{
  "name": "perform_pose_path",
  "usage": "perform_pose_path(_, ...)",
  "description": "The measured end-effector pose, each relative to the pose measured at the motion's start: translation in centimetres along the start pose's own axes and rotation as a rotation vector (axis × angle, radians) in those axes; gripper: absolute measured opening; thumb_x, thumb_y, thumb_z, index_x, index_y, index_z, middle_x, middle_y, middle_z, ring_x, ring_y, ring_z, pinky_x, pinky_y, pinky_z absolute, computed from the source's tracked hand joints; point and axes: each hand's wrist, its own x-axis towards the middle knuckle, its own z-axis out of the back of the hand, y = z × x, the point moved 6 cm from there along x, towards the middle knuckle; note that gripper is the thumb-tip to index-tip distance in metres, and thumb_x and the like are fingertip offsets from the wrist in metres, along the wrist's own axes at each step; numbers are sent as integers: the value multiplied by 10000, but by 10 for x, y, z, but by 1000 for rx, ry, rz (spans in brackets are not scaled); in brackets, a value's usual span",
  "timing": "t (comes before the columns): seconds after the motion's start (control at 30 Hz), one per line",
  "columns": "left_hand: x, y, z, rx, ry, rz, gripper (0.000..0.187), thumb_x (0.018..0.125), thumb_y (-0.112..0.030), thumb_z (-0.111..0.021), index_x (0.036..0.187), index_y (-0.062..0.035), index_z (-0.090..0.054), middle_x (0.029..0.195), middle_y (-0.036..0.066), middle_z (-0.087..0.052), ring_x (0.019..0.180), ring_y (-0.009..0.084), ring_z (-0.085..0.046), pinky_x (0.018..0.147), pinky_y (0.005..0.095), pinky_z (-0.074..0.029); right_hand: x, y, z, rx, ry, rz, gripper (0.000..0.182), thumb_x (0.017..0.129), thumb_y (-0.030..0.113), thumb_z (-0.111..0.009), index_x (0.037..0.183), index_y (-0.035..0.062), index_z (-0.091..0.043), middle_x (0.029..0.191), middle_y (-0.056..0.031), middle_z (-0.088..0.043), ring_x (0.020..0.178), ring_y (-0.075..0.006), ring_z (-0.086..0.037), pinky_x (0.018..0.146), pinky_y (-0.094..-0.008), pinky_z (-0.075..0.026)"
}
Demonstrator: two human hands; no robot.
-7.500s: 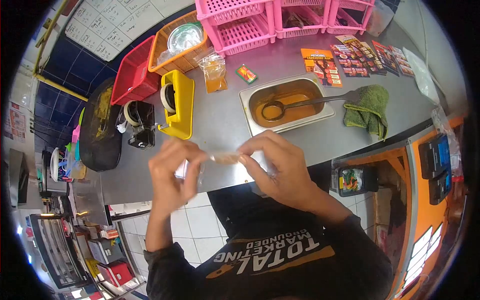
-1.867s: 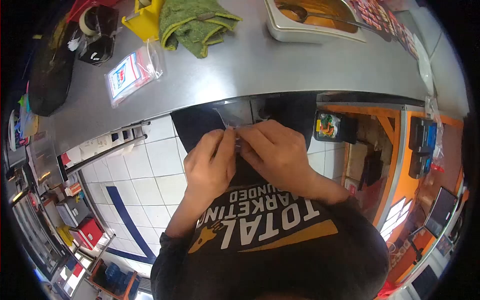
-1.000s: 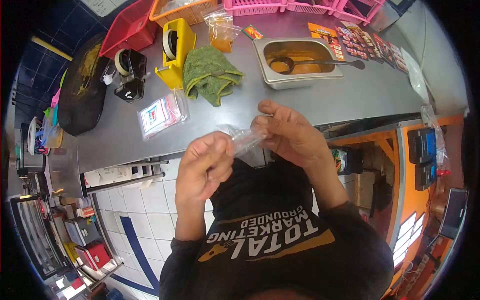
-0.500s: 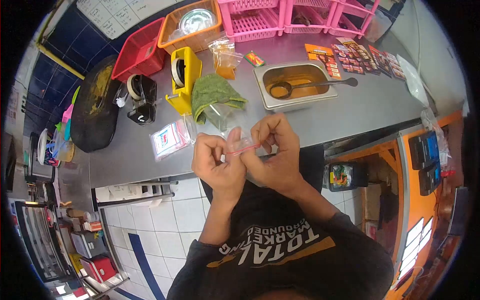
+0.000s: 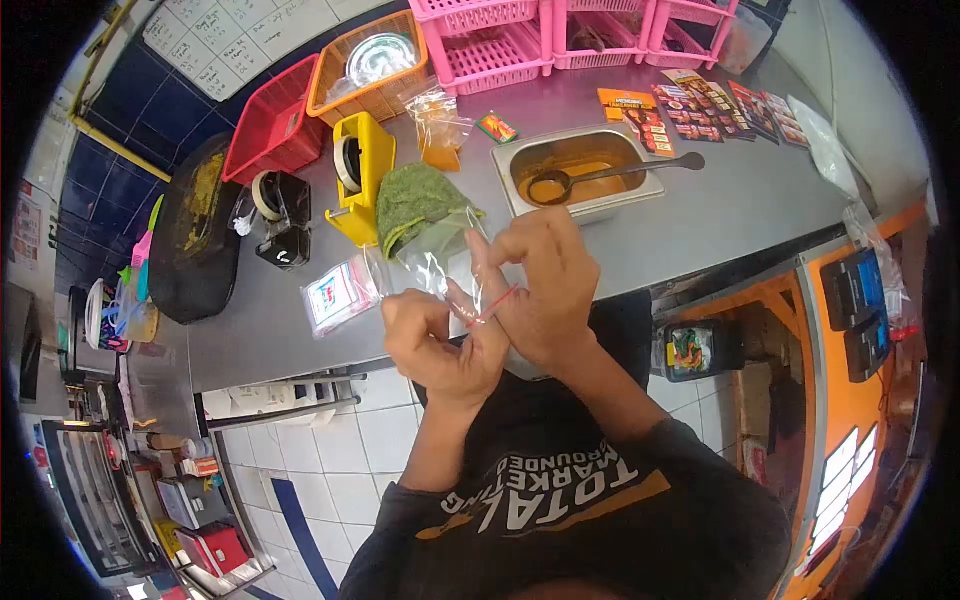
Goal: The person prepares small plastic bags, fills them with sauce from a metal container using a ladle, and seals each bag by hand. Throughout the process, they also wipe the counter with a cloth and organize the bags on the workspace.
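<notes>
Taking the green cloth (image 5: 422,205) as my mark, far to its left on the worktop (image 5: 640,245) I see a dark oval thing (image 5: 195,235) with yellow patches. Beyond and left of the cloth sits a red basket (image 5: 280,120); nearer are a black tape dispenser (image 5: 283,222) and a labelled plastic packet (image 5: 342,292), with a yellow tape dispenser (image 5: 372,170) just beside the cloth.

Behind the cloth, an orange basket (image 5: 340,88) holds clear plastic and something round, and a small bag (image 5: 438,150) has orange-brown stuff in its bottom.

The left hand (image 5: 445,345) has its grip closed, thumb and curled fingers on the red-edged mouth of a clear bag (image 5: 432,262), in front of the cloth. The right hand (image 5: 545,285) pinches that mouth's other end, fingers bent.

Right of the cloth, a steel tub (image 5: 600,208) holds orange-brown sauce (image 5: 590,175); a ladle (image 5: 625,173) dips in, handle over the rim. Farther right lie leaflets (image 5: 705,110); below, a dark tray (image 5: 720,350) holds green and orange bits.
</notes>
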Motion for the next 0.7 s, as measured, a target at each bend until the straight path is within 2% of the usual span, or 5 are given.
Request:
perform_pose_path(0.1, 10, -1, 1, -77, -28, 111, 335, 778, 42, -746, 938, -66, -473, 767, 60, -426, 611, 179, -352, 539, 327, -264, 3, -8, 4, 103, 38, 25, 220, 820, 33, -786, 855, 85, -576, 779, -42, -562, 660, -185, -571, 545, -335, -448)
perform_pose_path(0.27, 19, -12, 6, 5, 272, -337, 619, 689, -172, -816, 1247, -43, -580, 1135, 190, -649, 1038, 337, -629, 973, 436, -464, -18, -46, -11, 593, 402, -670, 126, 931, 14, -651, 996, 44, -547, 838, -15, -602, 747, -81, -571, 618, -286, -463)
perform_pose_path(0.4, 28, -14, -10, 109, 522, -493, 351, 760, -166, -795, 1102, -102, -749, 1327, 112, -670, 1251, 330, -614, 1078, 514, -457, -43, -46, -22, 945, 500, -830, 197, 985, 62, -600, 1157, 4, -524, 926, -38, -615, 826, -72, -576, 700, -250, -482)
perform_pose_path(0.5, 27, -13, -15, 88, 584, -633, 374, 767, -162, -787, 1130, -87, -738, 1251, 115, -703, 1202, 317, -645, 1081, 512, -451, -49, -49, -20, 917, 517, -857, 240, 1001, 105, -608, 1212, 5, -553, 988, -63, -629, 886, -93, -601, 744, -242, -498)
perform_pose_path(0.7, 42, 13, -18, 90, 498, -363, 570, 673, -123, -825, 1216, -10, -695, 1186, 129, -725, 1149, 331, -665, 1100, 546, -421, -14, -67, 79, 361, 365, -743, 316, 979, 165, -697, 1235, 12, -594, 829, -1, -611, 721, -61, -572, 659, -234, -485)
